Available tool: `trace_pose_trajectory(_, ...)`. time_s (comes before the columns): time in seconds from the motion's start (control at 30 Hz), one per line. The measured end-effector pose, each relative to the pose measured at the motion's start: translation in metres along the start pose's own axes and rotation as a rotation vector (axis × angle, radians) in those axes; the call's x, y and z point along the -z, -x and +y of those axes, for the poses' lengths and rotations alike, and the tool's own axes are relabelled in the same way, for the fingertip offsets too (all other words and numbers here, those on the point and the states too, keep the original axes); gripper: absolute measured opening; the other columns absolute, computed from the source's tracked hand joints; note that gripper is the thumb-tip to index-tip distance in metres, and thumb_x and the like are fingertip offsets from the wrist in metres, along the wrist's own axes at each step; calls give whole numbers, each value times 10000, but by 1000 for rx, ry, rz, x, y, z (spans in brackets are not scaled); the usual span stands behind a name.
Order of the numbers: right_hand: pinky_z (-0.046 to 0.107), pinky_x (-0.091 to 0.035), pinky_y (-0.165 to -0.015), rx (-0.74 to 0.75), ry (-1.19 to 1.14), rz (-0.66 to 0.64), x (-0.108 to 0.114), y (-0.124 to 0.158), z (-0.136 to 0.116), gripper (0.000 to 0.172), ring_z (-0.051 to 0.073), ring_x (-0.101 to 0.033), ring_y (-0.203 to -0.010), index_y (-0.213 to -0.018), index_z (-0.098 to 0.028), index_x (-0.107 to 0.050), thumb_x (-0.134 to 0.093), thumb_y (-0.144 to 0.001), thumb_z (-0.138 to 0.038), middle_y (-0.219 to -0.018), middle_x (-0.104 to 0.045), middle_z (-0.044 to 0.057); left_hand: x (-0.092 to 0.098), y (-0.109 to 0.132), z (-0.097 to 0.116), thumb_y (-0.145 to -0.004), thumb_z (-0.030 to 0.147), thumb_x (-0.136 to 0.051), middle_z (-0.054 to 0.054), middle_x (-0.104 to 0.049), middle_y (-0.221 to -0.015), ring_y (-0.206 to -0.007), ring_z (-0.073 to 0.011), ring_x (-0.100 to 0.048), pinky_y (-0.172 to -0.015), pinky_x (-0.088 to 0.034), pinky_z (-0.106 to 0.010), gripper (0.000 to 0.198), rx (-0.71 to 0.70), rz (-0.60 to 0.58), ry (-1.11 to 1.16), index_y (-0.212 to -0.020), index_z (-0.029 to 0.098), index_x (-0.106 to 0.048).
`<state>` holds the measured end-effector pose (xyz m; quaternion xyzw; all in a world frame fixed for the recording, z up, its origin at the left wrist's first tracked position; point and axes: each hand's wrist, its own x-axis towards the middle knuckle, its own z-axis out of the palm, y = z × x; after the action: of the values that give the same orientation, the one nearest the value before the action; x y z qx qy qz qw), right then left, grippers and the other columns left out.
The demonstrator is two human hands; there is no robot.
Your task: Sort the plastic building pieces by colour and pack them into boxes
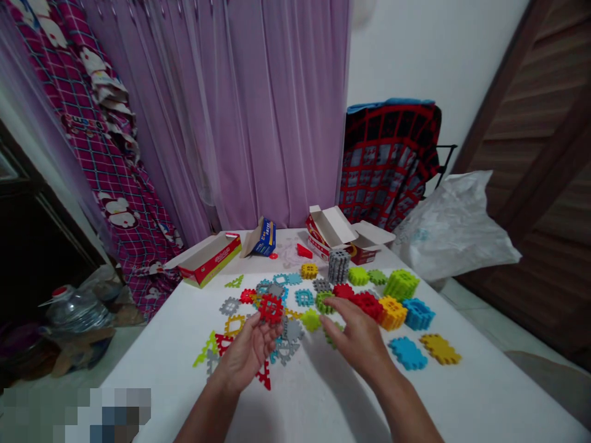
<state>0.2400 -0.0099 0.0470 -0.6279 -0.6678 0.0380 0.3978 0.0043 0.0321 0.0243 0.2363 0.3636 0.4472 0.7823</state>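
Observation:
My left hand (252, 354) holds a red window-patterned square tile (271, 308) upright between its fingers. My right hand (354, 329) is over the table with thumb and index finger spread; nothing shows between them. Just beyond its fingertips lies a green window tile (324, 300), and a lime tile (311, 320) is to their left; whether the fingers touch the green one I cannot tell. Around my left hand lie loose toothed pieces, among them a yellow frame tile (234, 325), a grey tile (229, 306) and a blue window tile (304, 298).
Stacks sorted by colour stand to the right: grey (338, 266), lime (401, 283), yellow (393, 311) and blue (418, 314). Opened boxes line the back, including a red-and-green one (210, 261) and a blue one (265, 237). A white plastic bag (457, 227) is at the right edge.

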Motion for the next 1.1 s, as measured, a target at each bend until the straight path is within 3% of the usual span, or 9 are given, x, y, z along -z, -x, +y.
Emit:
trace_pose_trajectory(0.23,475,-481,-1048,142,-45,-97,-30,13,-28,550,287,-587,-1240,-1289,-231,-631,-716,-747,-268,-1350,-630,105,1,6,-22,-893,327,-617,-90,-760,-927,-735,-140,-706,-584,-517,-200,249,45,-205,25,-1048,137,-660)
trace_pose_trajectory(0.4,518,-474,-1045,157,-23,-93,-38,16,-35,584,316,-570,-1250,-1289,-236,-628,-747,-720,-300,-1371,-609,111,3,3,-29,-889,388,-611,-107,-757,-1028,-919,-193,-712,-804,-554,-288,398,22,-278,-13,-1208,150,-622)
trace_pose_trajectory(0.6,502,-485,-1036,224,19,-105,-38,15,-31,545,306,-566,-1253,-1282,-226,-617,-741,-752,-264,-1379,-600,118,5,2,-29,-846,373,-660,-123,-747,-1082,-1055,-236,-686,-986,-505,-397,325,3,-275,-23,-1094,163,-656)
trace_pose_trajectory(0.8,507,-493,-1022,305,100,-118,-30,11,-28,489,315,-551,-1260,-1267,-208,-614,-716,-789,-209,-1387,-584,138,5,6,-19,-786,289,-736,-108,-755,-1034,-933,-209,-712,-930,-529,-393,278,-15,-214,-119,-1029,172,-669)
trace_pose_trajectory(0.97,411,-558,-902,338,109,-191,-29,10,-33,325,261,-664,-1049,-1166,-217,-661,-605,-855,-139,-1140,-710,103,-1,6,-22,-751,315,-796,-99,-752,-959,-822,-173,-706,-839,-543,-331,278,-1,-148,-165,-953,159,-685)
trace_pose_trajectory(1.1,339,-564,-780,212,67,-135,-30,9,-30,338,221,-692,-903,-1204,-219,-629,-571,-878,-153,-1055,-718,86,-5,5,-23,-744,397,-795,-87,-744,-959,-878,-179,-697,-861,-523,-312,317,-96,-137,-247,-946,177,-690)
